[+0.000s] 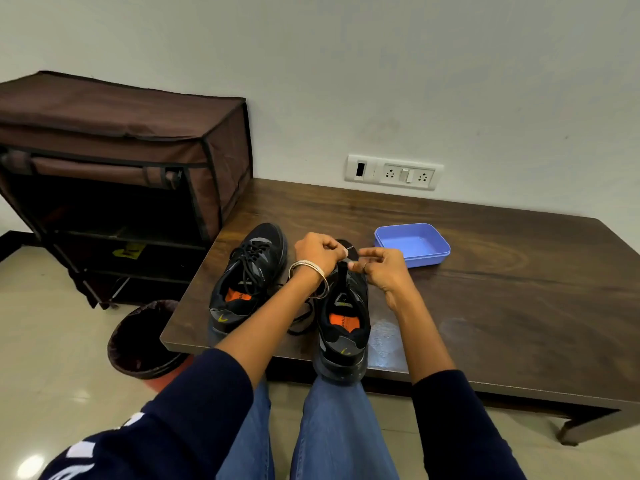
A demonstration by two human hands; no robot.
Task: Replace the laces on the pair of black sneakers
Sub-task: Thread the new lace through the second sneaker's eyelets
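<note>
My left hand (317, 252) and right hand (377, 265) each pinch the lace tip (349, 251) over the right sneaker (344, 323) at the tabletop's (485, 306) near edge, with the laced left sneaker (247, 278) beside it and a blue tub (412, 244) holding nothing farther back.

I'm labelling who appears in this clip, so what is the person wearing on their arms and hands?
Both arms wear dark navy sleeves pushed up, leaving the forearms bare. The left sleeve carries white lettering, only partly in view. The left wrist wears thin silver bangles. The right hand has a ring on one finger. The left hand shows no ring here.
</note>
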